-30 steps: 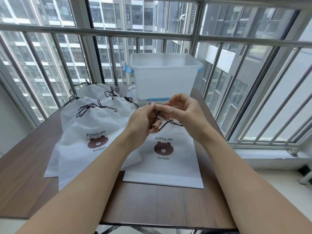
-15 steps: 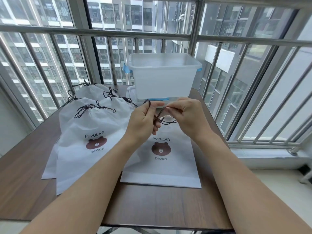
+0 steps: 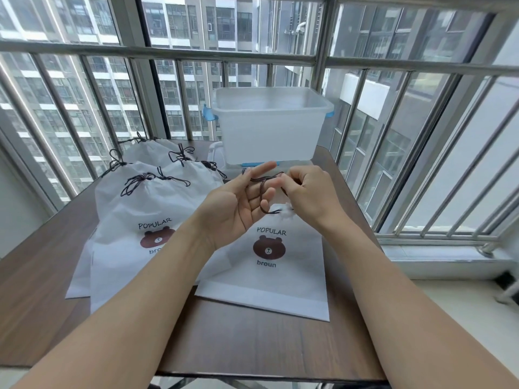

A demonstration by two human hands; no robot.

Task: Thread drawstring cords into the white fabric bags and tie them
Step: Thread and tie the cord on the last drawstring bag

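Left of the bear bag (image 3: 269, 265) on the table (image 3: 252, 346), tied bags (image 3: 146, 209) lie. Above its gathered mouth, the left hand (image 3: 238, 203) has straight fingers carrying the cord (image 3: 262, 189) loop. The right hand (image 3: 306, 192) pinches the cord and should pull evenly, so the knot closes snug.

Bag (image 3: 269, 279) on table (image 3: 252, 346); tied bags (image 3: 134, 220) left; bin (image 3: 269, 130) behind.
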